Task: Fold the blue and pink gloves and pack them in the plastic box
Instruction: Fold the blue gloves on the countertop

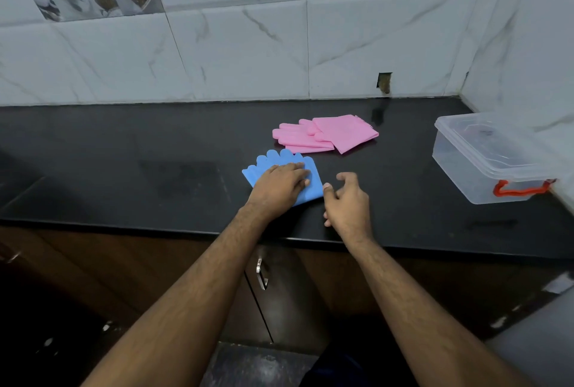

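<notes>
Blue gloves under one hand, pink gloves folded nearby, box waiting at the side.

The blue gloves (306,174) lie folded flat on the black counter (124,169), finger ends pointing away. The left hand (279,184) presses down on them with flat fingers. The right hand (348,200) hovers just beside them, fingers loosely curled, holding nothing. The pink gloves (326,133) lie folded just behind. The clear plastic box (484,160), with its lid on and a red handle, sits far right. No words can be read anywhere.

A black countertop (124,153) runs below a white marble-tiled wall (248,45). Under the countertop's front edge sit brown cabinet doors (155,262) with a metal handle (261,273).
</notes>
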Motion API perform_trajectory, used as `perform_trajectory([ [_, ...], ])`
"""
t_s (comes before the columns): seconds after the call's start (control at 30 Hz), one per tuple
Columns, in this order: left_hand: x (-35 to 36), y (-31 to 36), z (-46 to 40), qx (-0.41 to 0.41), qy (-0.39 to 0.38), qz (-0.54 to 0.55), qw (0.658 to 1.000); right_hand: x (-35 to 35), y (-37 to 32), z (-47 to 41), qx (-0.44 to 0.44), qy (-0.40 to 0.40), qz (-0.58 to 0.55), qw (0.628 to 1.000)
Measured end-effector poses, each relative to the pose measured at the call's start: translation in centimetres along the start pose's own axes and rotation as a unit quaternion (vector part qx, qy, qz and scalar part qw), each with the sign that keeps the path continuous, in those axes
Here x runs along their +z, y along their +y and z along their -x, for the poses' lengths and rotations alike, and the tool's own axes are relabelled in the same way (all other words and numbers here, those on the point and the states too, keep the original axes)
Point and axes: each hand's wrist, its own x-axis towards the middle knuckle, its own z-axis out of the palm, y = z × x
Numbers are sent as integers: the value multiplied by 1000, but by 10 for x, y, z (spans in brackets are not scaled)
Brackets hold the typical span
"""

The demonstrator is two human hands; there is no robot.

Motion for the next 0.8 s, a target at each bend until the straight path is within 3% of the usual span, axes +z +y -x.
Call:
perform_trajectory([
  [0.33,16,46,1,38,51,40,997,-27,16,1,-116,22,143,983],
  [0.53,45,90,-12,50,40,100,993,-71,40,6,-162,40,368,915],
  [0.7,73,126,-28,28,-9,146,989,-111,59,16,-162,47,416,894],
  [0.8,84,146,-41,37,-15,145,989,-132,67,23,-143,79,405,899],
])
